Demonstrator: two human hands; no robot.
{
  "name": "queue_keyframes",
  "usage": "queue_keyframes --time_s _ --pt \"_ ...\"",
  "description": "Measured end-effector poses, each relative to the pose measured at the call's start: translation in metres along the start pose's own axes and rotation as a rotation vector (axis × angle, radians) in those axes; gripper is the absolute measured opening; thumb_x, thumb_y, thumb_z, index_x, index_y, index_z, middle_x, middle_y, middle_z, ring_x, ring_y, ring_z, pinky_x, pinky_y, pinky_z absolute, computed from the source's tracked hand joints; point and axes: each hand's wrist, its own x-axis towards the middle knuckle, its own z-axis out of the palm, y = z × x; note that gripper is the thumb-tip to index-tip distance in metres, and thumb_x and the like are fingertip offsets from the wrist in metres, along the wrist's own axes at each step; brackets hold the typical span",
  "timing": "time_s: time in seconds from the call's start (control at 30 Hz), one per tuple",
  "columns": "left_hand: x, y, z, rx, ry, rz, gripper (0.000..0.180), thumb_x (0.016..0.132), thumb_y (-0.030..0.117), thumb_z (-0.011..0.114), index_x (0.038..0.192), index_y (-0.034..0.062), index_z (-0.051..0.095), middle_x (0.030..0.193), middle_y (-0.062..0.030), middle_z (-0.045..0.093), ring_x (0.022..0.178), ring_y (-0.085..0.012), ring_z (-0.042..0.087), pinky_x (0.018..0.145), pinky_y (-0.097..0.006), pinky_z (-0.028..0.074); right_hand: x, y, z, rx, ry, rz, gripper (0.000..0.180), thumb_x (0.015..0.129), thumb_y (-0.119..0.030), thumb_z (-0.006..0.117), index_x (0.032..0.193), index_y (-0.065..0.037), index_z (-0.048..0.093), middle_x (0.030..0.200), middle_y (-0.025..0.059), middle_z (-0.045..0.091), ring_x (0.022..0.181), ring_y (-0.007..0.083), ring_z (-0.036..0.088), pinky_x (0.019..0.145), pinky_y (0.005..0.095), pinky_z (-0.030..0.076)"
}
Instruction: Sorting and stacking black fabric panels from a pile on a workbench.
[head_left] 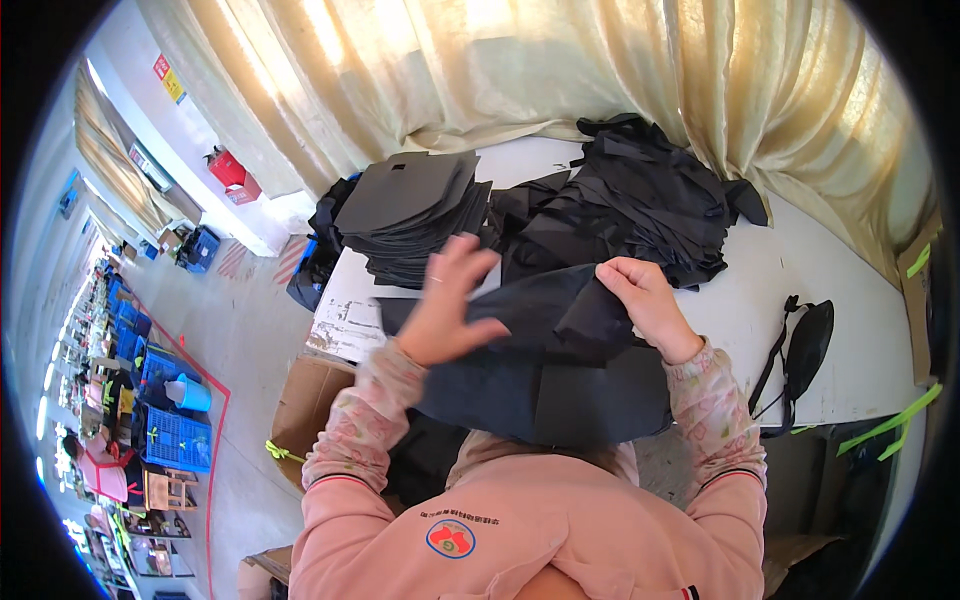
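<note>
A black fabric piece (480, 385) spreads across the table's near edge and hangs over my lap. My right hand (645, 305) pinches its upper edge near a folded part, thumb on top. Over the fabric's left part hovers my left hand (452, 305), fingers spread and slightly blurred, with nothing in it. Just beyond that hand stands a stack of flat black panels (410, 205); the top one has a small rectangular cutout. A heap of loose black fabric pieces (640, 205) lies behind my right hand.
On the white table (850, 265), a black pouch with straps (808, 340) lies at the right. A cardboard box (310, 400) stands below the left edge, and a dark bag (325, 235) is at the far left corner. Curtains (600, 60) hang behind. Blue crates (178, 438) and people are farther left.
</note>
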Motion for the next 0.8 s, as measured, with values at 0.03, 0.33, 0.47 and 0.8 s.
queue_keyframes --time_s 0.03,0.33,0.47,0.8 --pt "-0.001 0.021 0.012 -0.059 -0.059 0.052 0.083 0.063 0.022 0.082 0.135 0.0079 0.044 0.140 -0.0199 0.039 0.137 -0.0393 0.027 0.112 -0.052 0.022 0.002 -0.003 0.007 0.173 -0.007 0.108 0.023 0.094 -0.019 0.061 0.088 0.003 0.064 0.073 -0.0030 0.059 0.068 0.0033 0.049 0.062 0.0217 0.041" --pt "-0.001 0.044 0.072 -0.421 0.303 -0.057 0.038 0.064 -0.001 0.070 0.100 0.0051 0.058 0.112 -0.0122 0.060 0.106 -0.0332 0.057 0.090 -0.038 0.047 -0.023 -0.045 0.045 -0.577 0.261 -0.258 0.025 0.087 -0.008 0.064 0.110 0.000 0.061 0.108 0.0132 0.060 0.093 0.0244 0.059 0.083 0.0328 0.047" --pt "0.015 0.053 0.070 -0.431 0.329 -0.133 0.034 0.062 0.003 0.073 0.091 0.0061 0.056 0.088 -0.0126 0.061 0.084 -0.0341 0.062 0.070 -0.038 0.050 -0.059 -0.069 0.040 -0.859 0.153 -0.632 0.048 0.090 -0.026 0.066 0.127 0.002 0.052 0.120 0.0179 0.051 0.109 0.0331 0.052 0.087 0.0385 0.045" --pt "0.022 0.049 0.023 -0.440 0.358 0.019 0.024 0.069 0.018 0.073 0.083 0.0090 0.056 0.075 -0.0097 0.060 0.071 -0.0343 0.061 0.060 -0.041 0.048 -0.016 -0.059 0.058 -0.760 -0.090 -0.555 0.038 0.082 0.013 0.055 0.118 0.001 0.055 0.112 0.0154 0.057 0.103 0.0262 0.058 0.090 0.0312 0.046"
